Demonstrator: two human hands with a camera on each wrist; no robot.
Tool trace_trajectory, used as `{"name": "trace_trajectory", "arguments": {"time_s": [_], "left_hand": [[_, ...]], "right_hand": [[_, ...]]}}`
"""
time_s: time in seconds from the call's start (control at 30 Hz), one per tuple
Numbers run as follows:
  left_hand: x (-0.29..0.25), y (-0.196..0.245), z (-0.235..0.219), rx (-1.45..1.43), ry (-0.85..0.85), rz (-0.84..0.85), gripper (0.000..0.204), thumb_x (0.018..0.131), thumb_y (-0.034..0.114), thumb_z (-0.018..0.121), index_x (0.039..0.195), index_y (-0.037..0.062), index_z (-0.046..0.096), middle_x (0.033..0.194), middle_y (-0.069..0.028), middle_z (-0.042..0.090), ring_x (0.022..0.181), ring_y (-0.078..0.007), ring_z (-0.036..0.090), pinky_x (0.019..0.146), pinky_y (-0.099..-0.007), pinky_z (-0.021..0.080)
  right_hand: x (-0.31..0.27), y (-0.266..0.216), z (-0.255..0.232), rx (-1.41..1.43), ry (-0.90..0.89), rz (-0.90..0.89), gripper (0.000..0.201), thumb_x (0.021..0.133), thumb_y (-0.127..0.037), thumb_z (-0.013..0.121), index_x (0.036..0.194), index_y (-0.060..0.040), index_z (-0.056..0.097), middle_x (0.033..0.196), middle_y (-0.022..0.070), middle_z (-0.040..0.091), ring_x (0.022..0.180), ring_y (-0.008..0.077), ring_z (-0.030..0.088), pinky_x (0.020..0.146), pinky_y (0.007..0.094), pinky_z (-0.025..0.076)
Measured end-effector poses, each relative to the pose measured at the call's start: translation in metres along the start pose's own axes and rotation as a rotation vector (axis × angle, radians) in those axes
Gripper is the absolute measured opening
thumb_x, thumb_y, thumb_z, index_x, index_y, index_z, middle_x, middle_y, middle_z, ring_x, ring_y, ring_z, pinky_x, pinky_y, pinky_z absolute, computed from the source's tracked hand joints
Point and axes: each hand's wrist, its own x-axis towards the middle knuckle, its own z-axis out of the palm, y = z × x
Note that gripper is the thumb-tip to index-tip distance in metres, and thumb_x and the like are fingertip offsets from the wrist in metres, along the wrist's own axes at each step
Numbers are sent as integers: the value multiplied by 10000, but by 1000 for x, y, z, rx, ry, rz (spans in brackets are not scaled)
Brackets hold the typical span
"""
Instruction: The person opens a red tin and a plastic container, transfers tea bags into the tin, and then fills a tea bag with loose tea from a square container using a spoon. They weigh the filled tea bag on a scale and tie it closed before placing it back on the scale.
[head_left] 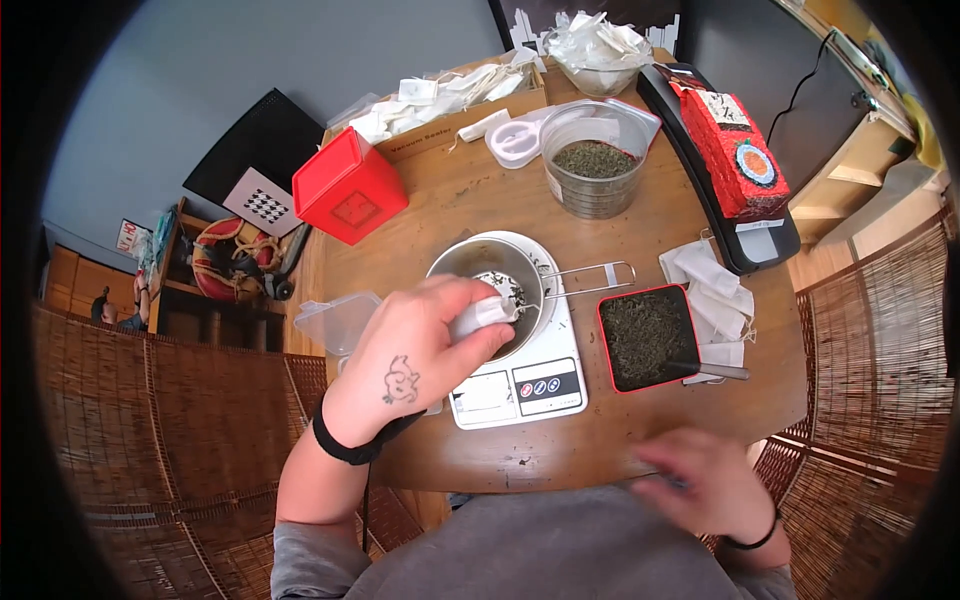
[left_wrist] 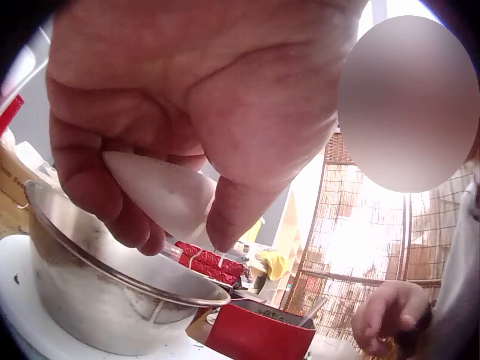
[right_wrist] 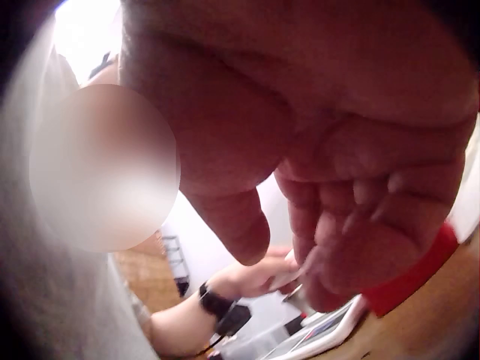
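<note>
A plain blue-grey wall (head_left: pixel 400 45) rises behind the far edge of the brown wooden desk (head_left: pixel 455 212). Brown woven-reed screens (head_left: pixel 105 420) stand beyond its left and right edges; pale wooden shelving (head_left: pixel 855 176) stands past the right edge. Bright light shines through the reeds.

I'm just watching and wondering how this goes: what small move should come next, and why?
Probably bring the right hand to the thin string on the small white bag. The left hand already pinches the bag above the metal pot, the string dangles loose, and the right hand holds nothing. How full the bag is, I can't tell.
</note>
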Motion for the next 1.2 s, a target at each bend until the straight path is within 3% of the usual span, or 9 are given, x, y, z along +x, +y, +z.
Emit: {"name": "trace_trajectory", "arguments": {"time_s": [0.17,0.33,0.47,0.53,0.6,0.7,1.0,1.1,1.2], "left_hand": [[-14,3,-10,16,93,87,257,896,167,816,1071,-7,746,952,-183,724,856,-368,717,763,-417,561],[-103,-15,17,-667,-23,-234,162,908,78,820,1039,22,744,919,-113,713,848,-235,698,741,-356,538],[-131,-13,34,-480,19,-32,163,892,70,831,1034,50,752,929,-90,725,871,-253,701,815,-379,548],[-139,-5,33,-445,-6,72,217,867,109,862,1048,55,755,963,-88,753,921,-287,725,1031,-473,504],[-144,-6,39,-493,38,84,221,878,145,860,1058,69,756,974,-65,760,941,-275,726,1078,-526,471],[-153,-8,45,-487,-133,19,192,905,177,842,1054,89,759,961,-28,756,944,-246,724,1171,-543,401],[-139,-28,75,-435,-77,8,165,933,211,810,1060,124,750,947,-32,742,926,-249,725,1236,-615,270],[-140,-24,75,-493,-14,22,131,896,114,826,988,59,750,883,-58,750,924,-249,722,1245,-548,308],[-142,-20,72,-500,-61,31,134,915,162,818,1018,101,759,931,-44,763,909,-243,728,1248,-565,293]], "right_hand": [[29,-24,34,-224,-58,-153,484,908,-300,805,1331,-111,662,1341,140,643,986,303,736,765,399,624],[34,-24,43,-70,-69,89,554,905,-296,814,1384,-93,622,1463,181,571,958,310,739,791,415,634],[38,-18,52,-133,-5,60,586,905,-290,820,1410,-82,608,1501,209,552,843,278,746,766,413,635],[44,-24,47,-25,-73,169,609,906,-277,823,1432,-71,596,1531,233,533,756,247,738,755,400,632],[48,-22,47,-33,-84,158,616,904,-273,825,1436,-68,593,1536,237,530,756,235,736,753,388,630],[48,-25,51,-27,-83,168,628,901,-264,828,1444,-64,586,1545,249,523,755,222,738,751,370,628],[51,-28,53,65,-87,196,687,907,-268,824,1490,-43,537,1581,310,467,745,221,771,767,370,630],[51,-29,49,82,-116,221,718,909,-292,824,1509,-43,517,1595,318,450,757,225,778,776,378,631],[47,-31,49,60,-143,221,741,910,-318,824,1520,-44,505,1597,323,445,770,231,782,784,385,631]]}}
